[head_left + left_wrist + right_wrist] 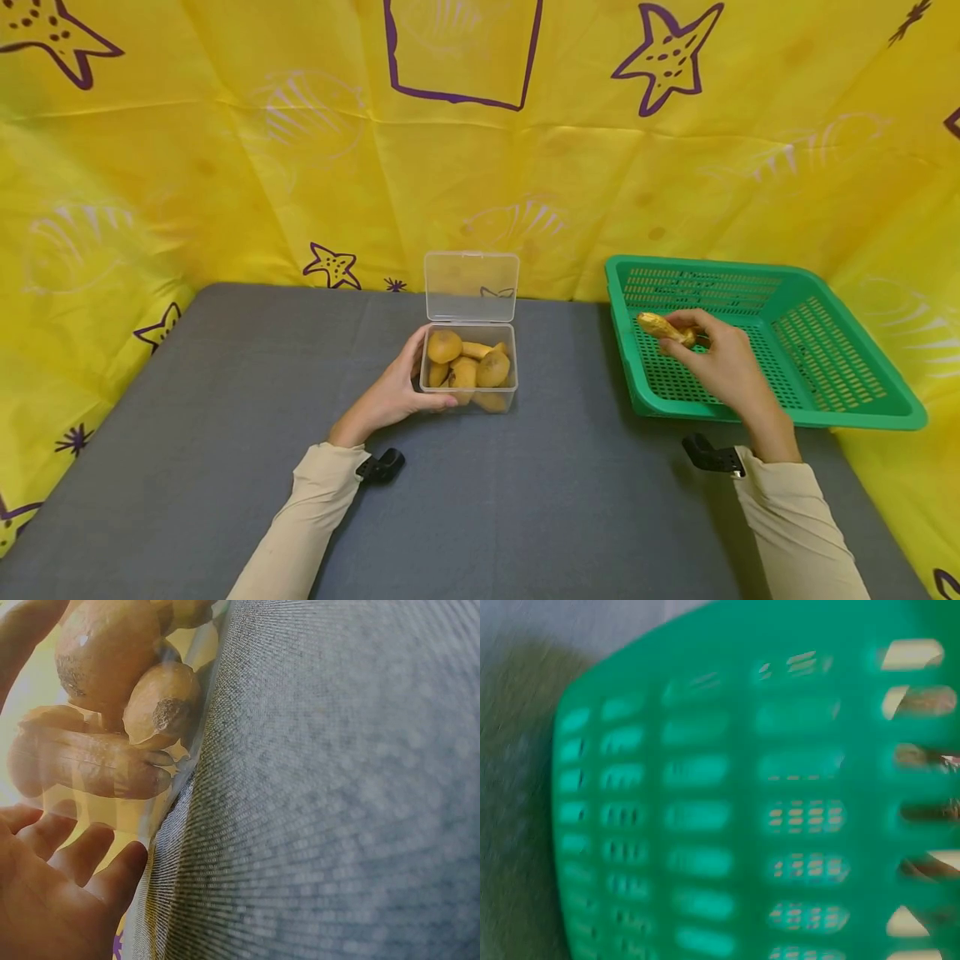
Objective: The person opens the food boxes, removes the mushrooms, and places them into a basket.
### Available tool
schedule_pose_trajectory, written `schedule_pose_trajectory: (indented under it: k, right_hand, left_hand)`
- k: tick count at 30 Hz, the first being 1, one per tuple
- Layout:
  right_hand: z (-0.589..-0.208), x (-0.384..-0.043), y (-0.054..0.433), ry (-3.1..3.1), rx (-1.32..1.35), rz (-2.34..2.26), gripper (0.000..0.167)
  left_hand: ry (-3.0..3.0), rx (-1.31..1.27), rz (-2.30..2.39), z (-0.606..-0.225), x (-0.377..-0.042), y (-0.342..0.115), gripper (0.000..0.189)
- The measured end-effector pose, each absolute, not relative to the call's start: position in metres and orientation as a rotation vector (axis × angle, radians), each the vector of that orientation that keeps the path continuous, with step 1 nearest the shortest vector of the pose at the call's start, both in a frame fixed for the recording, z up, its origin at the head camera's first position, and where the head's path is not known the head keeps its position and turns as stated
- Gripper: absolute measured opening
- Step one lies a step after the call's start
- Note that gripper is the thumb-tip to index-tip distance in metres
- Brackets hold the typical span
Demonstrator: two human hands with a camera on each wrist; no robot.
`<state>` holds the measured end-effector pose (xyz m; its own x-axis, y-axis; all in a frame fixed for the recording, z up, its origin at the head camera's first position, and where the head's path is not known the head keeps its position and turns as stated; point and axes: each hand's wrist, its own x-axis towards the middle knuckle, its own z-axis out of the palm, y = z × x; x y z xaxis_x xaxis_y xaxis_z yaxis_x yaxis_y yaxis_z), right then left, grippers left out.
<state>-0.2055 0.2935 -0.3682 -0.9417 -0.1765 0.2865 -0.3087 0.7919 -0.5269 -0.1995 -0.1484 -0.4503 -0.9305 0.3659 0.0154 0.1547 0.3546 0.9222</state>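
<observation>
My left hand (393, 392) grips a clear plastic box (468, 390) at its left side, thumb along the front wall and fingers behind. Several brown mushrooms (492, 369) fill the box, and its hinged lid (471, 283) stands up at the back. Through the clear wall, the left wrist view shows mushroom caps and stems (109, 652) beside my fingers (124, 877). My right hand (723, 358) pinches one golden-brown mushroom (656, 324) over the left part of a green plastic basket (817, 419). The right wrist view is mostly filled by the basket's slotted wall (739, 840), which hides most of that hand.
A grey cloth (187, 433) covers the table under the box and basket. Behind and along the sides hangs a yellow sheet (480, 167) printed with starfish and fish. The basket stands at the table's right, close to the sheet.
</observation>
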Motion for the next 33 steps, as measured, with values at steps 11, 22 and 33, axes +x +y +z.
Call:
schedule_pose_trajectory:
  k: [11,22,33]
  right_hand:
    - [-0.376,-0.212,0.311,-2.894,0.415,0.74,0.028]
    - [-0.38,-0.214,0.315,-3.038,0.556,0.687,0.024]
    - [-0.384,-0.22,0.313,-3.176,0.598,0.645,0.026]
  left_hand:
    - [2.426,0.474,1.611,-0.45,-0.2,-0.149,0.116]
    - [2.435,0.483,1.606,-0.45,-0.2,-0.148,0.117]
    - [2.429,0.481,1.616,-0.451,-0.2,-0.149,0.115]
